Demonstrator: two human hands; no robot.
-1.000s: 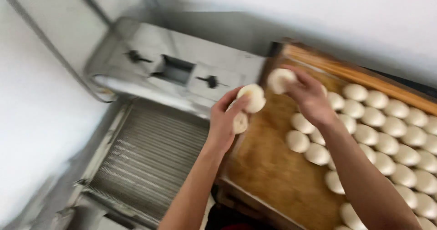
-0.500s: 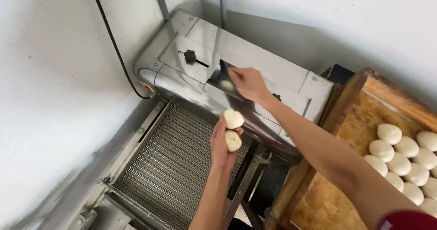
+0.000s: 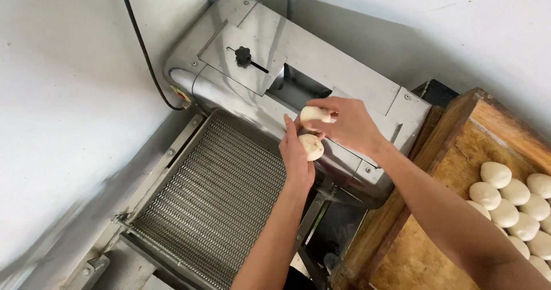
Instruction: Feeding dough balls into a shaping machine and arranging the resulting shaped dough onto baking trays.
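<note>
My left hand (image 3: 297,155) is raised palm-up in front of a steel dough machine (image 3: 298,60), holding a pale round dough ball (image 3: 311,147). My right hand (image 3: 350,126) reaches across from the right and pinches a second dough ball (image 3: 313,114) just above the first, close to the machine's dark feed opening (image 3: 293,86). The two hands almost touch.
A wire-mesh conveyor belt (image 3: 212,192) slopes down from the machine at lower left. A wooden tray (image 3: 436,232) at the right carries several dough balls (image 3: 508,195). A black knob (image 3: 243,55) sits on the machine's top plate. A black cable (image 3: 143,55) runs down the white wall.
My right hand has drawn back from the feed opening to my left hand and now holds a dough ball taken from it. The left hand now shows one ball instead of two.
</note>
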